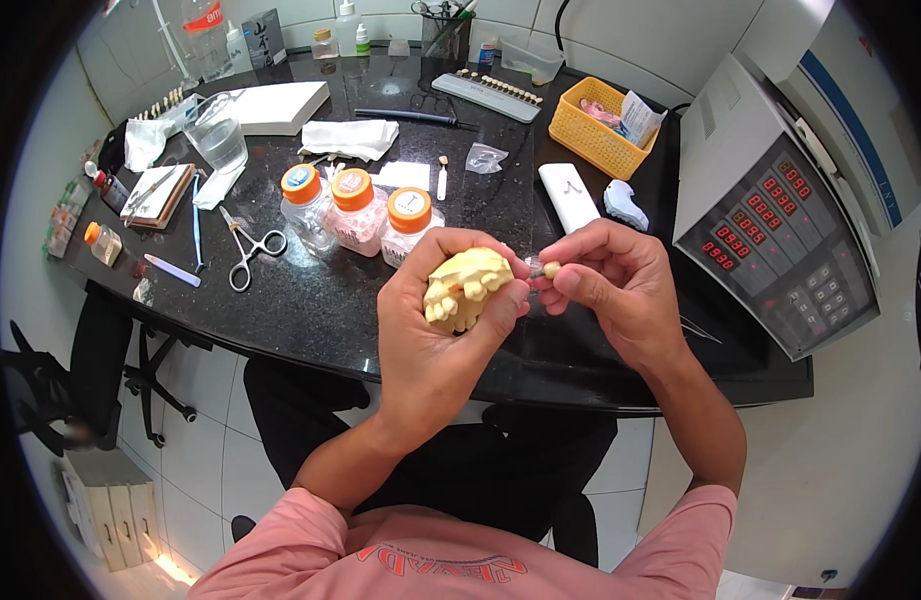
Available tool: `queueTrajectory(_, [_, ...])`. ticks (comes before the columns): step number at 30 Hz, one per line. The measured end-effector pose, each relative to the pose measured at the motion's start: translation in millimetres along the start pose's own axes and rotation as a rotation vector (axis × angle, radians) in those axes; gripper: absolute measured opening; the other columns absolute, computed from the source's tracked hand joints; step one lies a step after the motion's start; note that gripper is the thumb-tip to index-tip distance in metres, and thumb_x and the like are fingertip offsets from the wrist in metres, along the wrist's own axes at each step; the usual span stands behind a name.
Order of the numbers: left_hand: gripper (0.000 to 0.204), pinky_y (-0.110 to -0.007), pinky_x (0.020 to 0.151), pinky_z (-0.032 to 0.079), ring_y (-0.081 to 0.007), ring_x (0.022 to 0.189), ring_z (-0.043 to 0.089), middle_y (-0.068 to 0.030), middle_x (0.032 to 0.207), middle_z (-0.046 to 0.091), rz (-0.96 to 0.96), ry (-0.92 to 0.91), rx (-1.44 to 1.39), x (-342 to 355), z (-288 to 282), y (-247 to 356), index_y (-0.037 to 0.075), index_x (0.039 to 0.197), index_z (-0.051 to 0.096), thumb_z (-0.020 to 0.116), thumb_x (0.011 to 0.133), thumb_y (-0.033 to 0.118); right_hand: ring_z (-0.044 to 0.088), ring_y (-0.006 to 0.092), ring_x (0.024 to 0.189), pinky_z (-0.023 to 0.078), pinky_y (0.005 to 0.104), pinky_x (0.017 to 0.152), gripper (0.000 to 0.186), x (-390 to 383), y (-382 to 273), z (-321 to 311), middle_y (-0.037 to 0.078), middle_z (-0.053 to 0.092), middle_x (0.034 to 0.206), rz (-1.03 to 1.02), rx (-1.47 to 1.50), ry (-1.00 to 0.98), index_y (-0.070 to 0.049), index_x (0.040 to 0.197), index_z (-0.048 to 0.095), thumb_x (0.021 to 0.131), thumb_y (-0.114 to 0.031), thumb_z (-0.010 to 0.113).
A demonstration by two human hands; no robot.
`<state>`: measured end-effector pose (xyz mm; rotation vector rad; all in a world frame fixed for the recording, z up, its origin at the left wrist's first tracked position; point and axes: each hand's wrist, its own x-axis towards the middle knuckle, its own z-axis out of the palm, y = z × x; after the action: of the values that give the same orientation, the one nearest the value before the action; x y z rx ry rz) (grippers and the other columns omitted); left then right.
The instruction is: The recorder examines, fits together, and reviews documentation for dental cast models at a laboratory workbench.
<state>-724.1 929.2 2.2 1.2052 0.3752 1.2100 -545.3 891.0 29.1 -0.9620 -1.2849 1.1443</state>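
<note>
My left hand (433, 350) is wrapped round a pale yellow dental model (468, 283), raised above the counter's front edge. Its row of teeth shows; the palm and fingers hide part of the base. Just to the right, my right hand (621, 300) pinches a small yellowish tooth-shaped piece (552, 270) between thumb and fingers. That piece is apart from the model, with the fingertips of both hands close together. Behind the model stand three bottles with orange caps: one clear (309, 205), one with pink contents (357, 212) and one paler (411, 225).
Scissor-like forceps (246, 250) and a blue-handled tool (197, 225) lie at left, near a clear cup (221, 150). A shade guide (487, 97), a yellow basket (606, 130) and a white box (569, 197) are farther back. A machine with red displays (781, 220) stands at right.
</note>
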Motion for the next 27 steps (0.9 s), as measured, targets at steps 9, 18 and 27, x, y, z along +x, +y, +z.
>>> queueTrajectory(9, [0.045, -0.030, 0.079, 0.059, -0.0158, 0.099, 0.060, -0.0104, 0.111, 0.047, -0.084, -0.057, -0.101, 0.9, -2.8, 1.8, 0.003, 0.133, 0.029, 0.053, 0.094, 0.009, 0.067, 0.0138, 0.084, 0.055, 0.0237, 0.070, 0.021, 1.2, -1.3, 0.7, 0.011, 0.066, 0.095, -0.012, -0.011, 0.062, 0.003, 0.108, 0.062, 0.090, -0.007, 0.066])
queueTrajectory(18, [0.051, -0.040, 0.072, 0.062, -0.0327, 0.086, 0.069, -0.0145, 0.102, 0.053, -0.205, -0.048, -0.126, 1.4, -1.3, 7.3, 0.002, 0.133, 0.031, 0.045, 0.089, 0.024, 0.066, 0.0145, 0.090, 0.054, 0.0234, 0.067, 0.022, 0.9, 0.4, -2.3, 0.009, 0.065, 0.098, -0.024, -0.030, 0.064, 0.003, 0.106, 0.063, 0.089, -0.010, 0.068])
queueTrajectory(27, [0.049, -0.039, 0.070, 0.062, -0.0323, 0.084, 0.070, -0.0156, 0.102, 0.054, -0.209, -0.062, -0.131, 0.7, -1.0, 6.3, 0.002, 0.132, 0.033, 0.045, 0.091, 0.026, 0.066, 0.0135, 0.088, 0.054, 0.0234, 0.067, 0.021, -0.3, -1.3, -0.8, 0.009, 0.065, 0.097, -0.038, -0.052, 0.062, 0.002, 0.105, 0.064, 0.089, -0.010, 0.069])
